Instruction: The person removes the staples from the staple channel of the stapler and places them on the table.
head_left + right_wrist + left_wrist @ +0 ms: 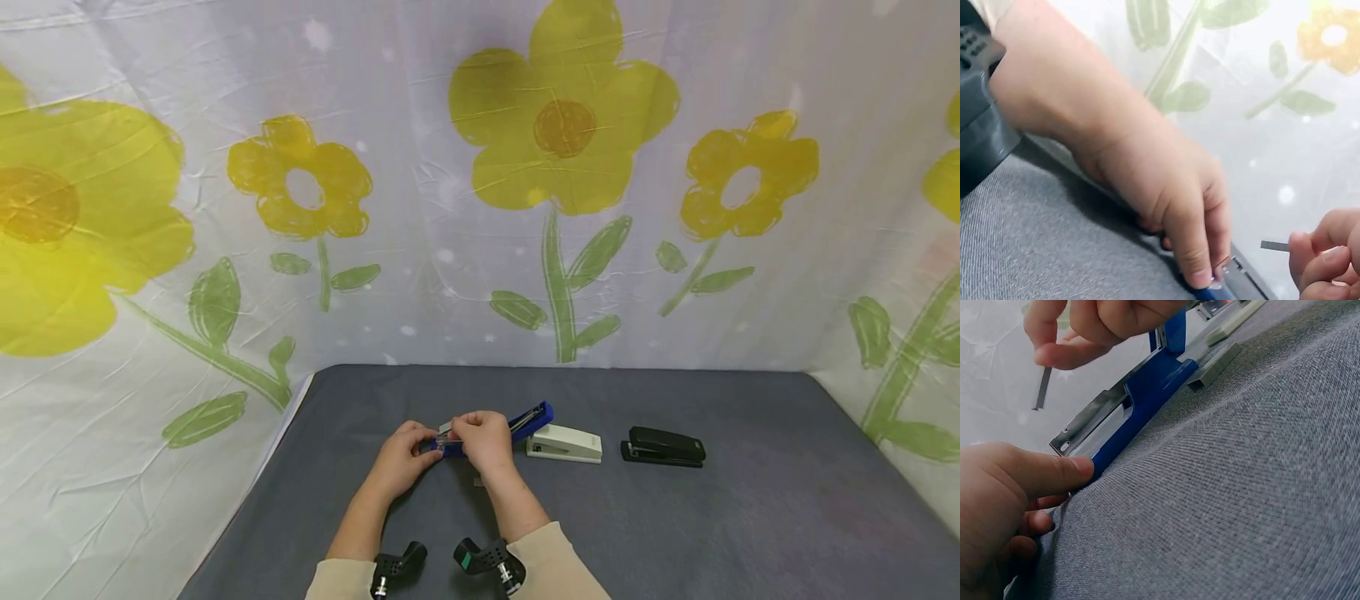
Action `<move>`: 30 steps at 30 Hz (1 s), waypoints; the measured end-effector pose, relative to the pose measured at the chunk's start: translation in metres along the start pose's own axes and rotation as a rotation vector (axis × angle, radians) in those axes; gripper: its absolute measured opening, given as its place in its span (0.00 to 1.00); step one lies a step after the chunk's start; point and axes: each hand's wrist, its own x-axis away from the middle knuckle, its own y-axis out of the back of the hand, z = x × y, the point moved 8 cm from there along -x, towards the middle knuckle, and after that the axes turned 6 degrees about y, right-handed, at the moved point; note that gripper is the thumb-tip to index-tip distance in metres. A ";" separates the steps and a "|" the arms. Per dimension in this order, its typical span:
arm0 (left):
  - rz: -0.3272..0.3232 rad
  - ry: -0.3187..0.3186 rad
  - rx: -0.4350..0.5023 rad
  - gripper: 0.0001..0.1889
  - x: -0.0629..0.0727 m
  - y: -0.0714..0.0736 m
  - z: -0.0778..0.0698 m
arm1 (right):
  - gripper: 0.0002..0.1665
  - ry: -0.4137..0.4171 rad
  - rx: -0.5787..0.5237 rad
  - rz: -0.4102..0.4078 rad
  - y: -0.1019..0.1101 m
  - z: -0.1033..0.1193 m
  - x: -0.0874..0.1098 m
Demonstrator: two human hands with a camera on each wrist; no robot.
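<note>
The blue stapler (531, 419) sits on the dark grey tabletop (750, 500), opened out, between the person's two hands. Its body looks like smooth, glossy plastic: a narrow base with a cover raised steeply off it. A silvery metal rail (1094, 417) runs along above the base, straight-edged and shiny, with small holes near its front end. The stapler's long axis goes from left to right in the head view, slanting away from the person; the front end points left, the raised cover leans up to the right.

The left hand (405, 456) pinches the front end of the base, thumb laid along its side. The right hand (483, 442) holds a thin, flat grey staple strip (1042, 387) between thumb and fingers, clear of the rail. Another staple strip (1215, 366), blocky and dull grey, lies on the fabric-textured, finely ribbed surface near the base. Just to the right is a white stapler (564, 443), then a black stapler (663, 447), both closed.
</note>
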 end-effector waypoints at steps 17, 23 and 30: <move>0.003 0.011 0.009 0.11 -0.002 0.002 0.003 | 0.05 -0.096 -0.053 0.148 0.000 0.004 0.011; 0.004 0.008 -0.002 0.11 -0.001 0.001 0.004 | 0.07 -0.109 -0.004 0.240 0.000 0.002 0.016; 0.008 -0.007 -0.005 0.12 -0.001 0.000 0.001 | 0.10 -0.116 0.094 0.305 -0.005 -0.003 0.020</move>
